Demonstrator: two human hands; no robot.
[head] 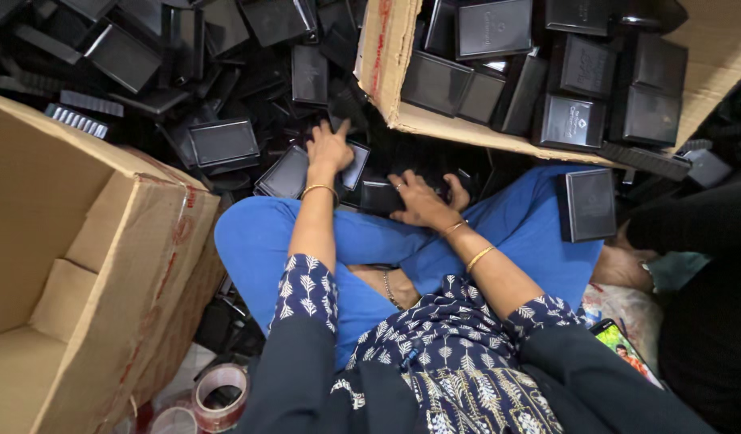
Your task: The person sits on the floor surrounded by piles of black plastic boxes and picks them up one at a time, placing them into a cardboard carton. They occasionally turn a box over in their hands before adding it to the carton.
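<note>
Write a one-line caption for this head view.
Seated person's left hand and right hand reach into a heap of black plastic cases between cardboard boxes.

An open brown cardboard box [81,265] stood at the left, another [394,72] at top held black square cases [571,120]. A phone's lit screen [623,347] lay lower right.

An empty cardboard box [73,265] stands open at the left, rolls of red-printed packing tape [219,394] below it. Another carton [547,72] up top brims with black cases. A phone [623,344] glows lower right.
</note>
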